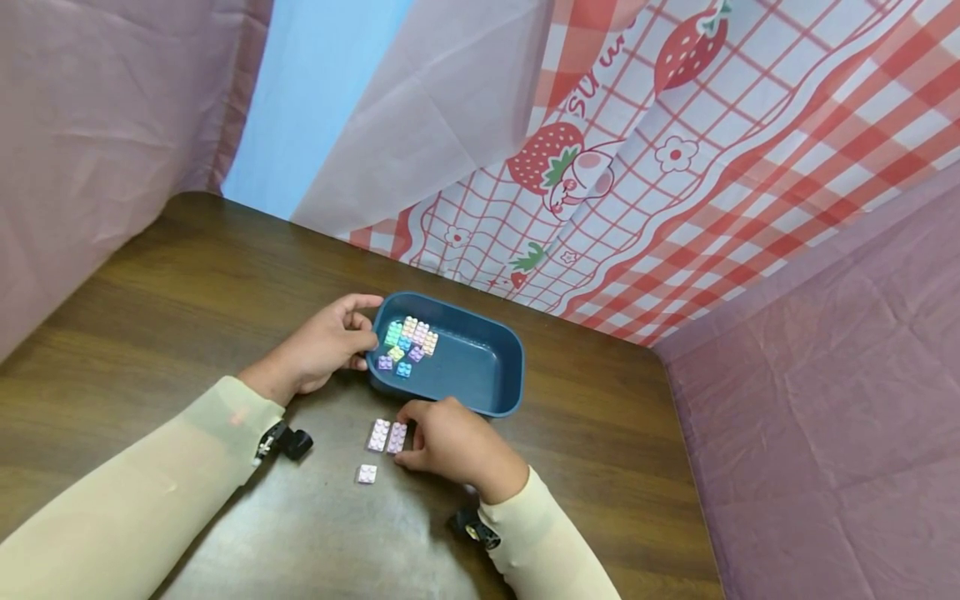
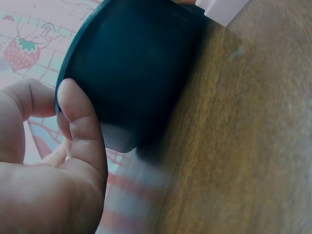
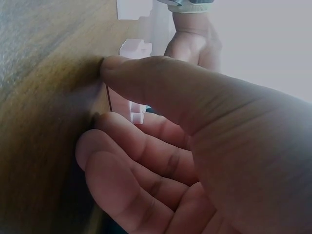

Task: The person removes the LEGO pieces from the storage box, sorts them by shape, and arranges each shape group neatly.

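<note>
My left hand (image 1: 330, 342) holds the left end of a dark blue plastic tub (image 1: 472, 362), thumb and fingers at its rim. In the left wrist view, the thumb (image 2: 80, 114) lies against the outer wall. Inside the tub, pastel building bricks (image 1: 420, 333) are grouped toward the left end. In front of the tub, my right hand (image 1: 457, 446) pinches a lilac building brick (image 1: 397, 438) between thumb and index finger, close over the table. A pale pink brick (image 1: 378, 435) lies just left of it, and a smaller whitish brick (image 1: 366, 474) lies nearer me.
The wooden table (image 1: 600, 450) runs back to hanging cloths. A red-and-white strawberry cloth (image 1: 675, 167) hangs behind the tub, with pinkish cloth (image 1: 825, 400) on the right and more cloth (image 1: 97, 125) on the left. Each wrist carries a small black camera (image 1: 296, 442).
</note>
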Demonstrator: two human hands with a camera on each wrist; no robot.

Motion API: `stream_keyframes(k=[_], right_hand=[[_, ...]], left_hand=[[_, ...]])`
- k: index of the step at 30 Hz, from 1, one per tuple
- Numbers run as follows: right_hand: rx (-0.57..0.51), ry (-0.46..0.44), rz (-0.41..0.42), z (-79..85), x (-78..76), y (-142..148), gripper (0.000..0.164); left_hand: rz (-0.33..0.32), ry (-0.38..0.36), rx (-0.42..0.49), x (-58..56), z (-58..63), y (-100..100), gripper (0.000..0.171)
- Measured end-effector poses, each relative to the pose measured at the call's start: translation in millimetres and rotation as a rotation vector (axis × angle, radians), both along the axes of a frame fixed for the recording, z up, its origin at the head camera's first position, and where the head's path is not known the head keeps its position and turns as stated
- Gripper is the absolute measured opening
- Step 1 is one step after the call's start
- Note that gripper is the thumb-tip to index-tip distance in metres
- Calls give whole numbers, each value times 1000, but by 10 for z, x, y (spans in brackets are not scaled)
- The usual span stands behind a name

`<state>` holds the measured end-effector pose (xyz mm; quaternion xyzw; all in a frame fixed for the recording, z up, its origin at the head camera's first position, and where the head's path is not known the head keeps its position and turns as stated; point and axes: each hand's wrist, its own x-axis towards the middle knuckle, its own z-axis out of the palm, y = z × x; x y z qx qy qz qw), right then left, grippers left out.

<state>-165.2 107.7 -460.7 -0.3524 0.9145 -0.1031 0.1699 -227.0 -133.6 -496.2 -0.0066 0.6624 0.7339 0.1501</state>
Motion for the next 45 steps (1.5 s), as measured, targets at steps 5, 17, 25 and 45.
stream_keyframes(k=[5,17,25,45], right_hand=[[1,-5,0,10,-1,-12,36],[3,-58,-22,5,4,17,47],[-69,-5,20,46,21,65,46],[-233,9,-1,539,-208,186,29]], left_hand=[[2,2,4,5,6,-2,69],[-4,-3,9,3,-8,3,68],[-6,0,8,0,-13,0,69],[-9,1,9,15,18,-14,68]])
